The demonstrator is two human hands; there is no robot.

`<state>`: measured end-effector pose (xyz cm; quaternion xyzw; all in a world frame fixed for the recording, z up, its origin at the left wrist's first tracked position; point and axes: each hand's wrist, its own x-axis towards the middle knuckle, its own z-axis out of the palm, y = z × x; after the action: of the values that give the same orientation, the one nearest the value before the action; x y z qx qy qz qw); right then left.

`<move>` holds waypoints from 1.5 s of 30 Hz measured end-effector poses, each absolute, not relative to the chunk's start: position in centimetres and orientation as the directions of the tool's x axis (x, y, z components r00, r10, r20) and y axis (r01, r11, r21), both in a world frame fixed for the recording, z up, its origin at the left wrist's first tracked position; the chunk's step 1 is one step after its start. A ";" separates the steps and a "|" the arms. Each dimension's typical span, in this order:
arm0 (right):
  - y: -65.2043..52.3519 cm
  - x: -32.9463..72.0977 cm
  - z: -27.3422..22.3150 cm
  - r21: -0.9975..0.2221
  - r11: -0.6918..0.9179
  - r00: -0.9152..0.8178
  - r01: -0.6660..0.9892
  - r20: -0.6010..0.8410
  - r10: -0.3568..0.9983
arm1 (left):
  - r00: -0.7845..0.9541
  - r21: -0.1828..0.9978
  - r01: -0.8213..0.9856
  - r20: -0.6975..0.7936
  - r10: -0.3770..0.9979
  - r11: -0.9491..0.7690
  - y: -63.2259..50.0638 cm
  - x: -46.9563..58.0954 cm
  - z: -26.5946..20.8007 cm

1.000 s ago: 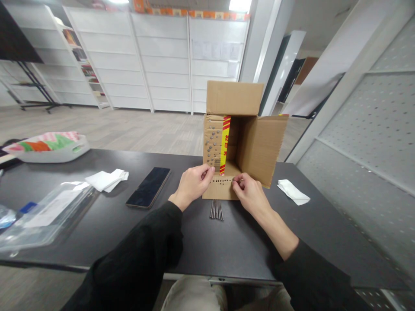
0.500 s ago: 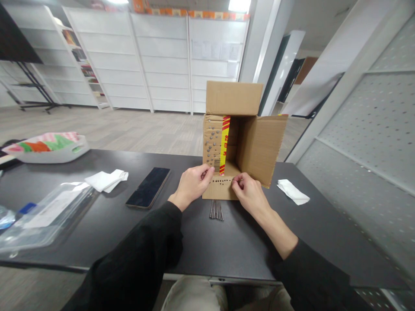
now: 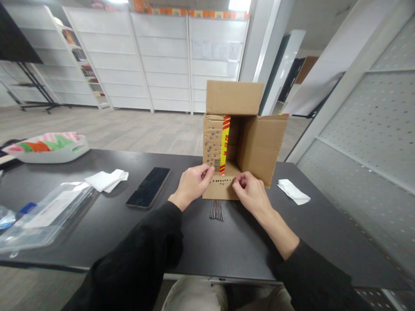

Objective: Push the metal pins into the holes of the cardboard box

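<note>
A cardboard box (image 3: 249, 142) stands with its opening towards me and its flaps folded out. Its left flap (image 3: 208, 144) bears several grey nail heads and a strip of yellow and red tape. Dark holes run in a row across the bottom flap (image 3: 216, 192). My left hand (image 3: 193, 180) is closed beside the lower left corner, fingertips against the cardboard; what they pinch is hidden. At the right end of the holes, my right hand (image 3: 252, 191) pinches thumb and forefinger together over something too small to name. Several metal nails (image 3: 216, 210) lie side by side before the flap.
On the black table (image 3: 207, 246), a phone (image 3: 148, 187), a folded tissue (image 3: 106, 180) and a clear plastic case (image 3: 48, 216) lie to the left. Another tissue (image 3: 293, 191) is at the right. A white basket (image 3: 55, 154) holding cloth sits far left.
My right hand has shifted very slightly at the bottom flap, its pinch still closed. My left hand, the box and the nails stay where they were.
</note>
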<state>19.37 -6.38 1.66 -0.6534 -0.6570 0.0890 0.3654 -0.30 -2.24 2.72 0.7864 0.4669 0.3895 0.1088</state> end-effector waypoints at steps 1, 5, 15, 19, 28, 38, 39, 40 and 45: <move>-6.4 19.4 1.7 -0.601 0.130 0.127 0.789 0.366 0.922 | 0.261 0.534 0.650 0.511 0.819 -0.541 -2.2 -0.3 2.7; -6.4 19.3 1.7 -0.622 0.138 0.148 0.771 0.385 0.911 | 0.257 0.535 0.652 0.510 0.821 -0.537 -2.3 -0.3 2.8; -6.4 19.4 1.8 -0.612 0.157 0.161 0.775 0.432 0.887 | 0.263 0.525 0.657 0.513 0.817 -0.541 -2.2 -0.4 2.7; -6.3 19.4 1.7 -0.614 0.200 0.137 0.764 0.456 0.879 | 0.270 0.524 0.654 0.513 0.815 -0.546 -2.1 -0.4 2.6; -6.3 19.4 1.5 -0.621 0.299 0.053 0.724 0.482 0.875 | 0.261 0.529 0.654 0.513 0.817 -0.541 -2.3 -0.3 3.0; -6.1 19.6 1.3 -0.579 0.356 -0.007 0.734 0.517 0.856 | 0.265 0.532 0.647 0.515 0.815 -0.546 -2.3 -0.3 2.9; -6.1 19.6 1.3 -0.578 0.364 -0.008 0.730 0.526 0.851 | 0.264 0.532 0.647 0.515 0.815 -0.546 -2.3 -0.3 2.9; -6.1 19.6 1.3 -0.578 0.371 -0.007 0.726 0.534 0.845 | 0.264 0.532 0.647 0.515 0.816 -0.546 -2.3 -0.3 2.9; -6.3 19.6 1.4 -0.578 0.398 0.007 0.712 0.573 0.820 | 0.264 0.531 0.649 0.514 0.816 -0.544 -2.2 -0.3 2.8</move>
<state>19.59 -6.29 1.45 -0.5454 -0.7021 0.0591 0.4539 -0.34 -2.24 2.81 0.7876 0.4653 0.3894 0.1072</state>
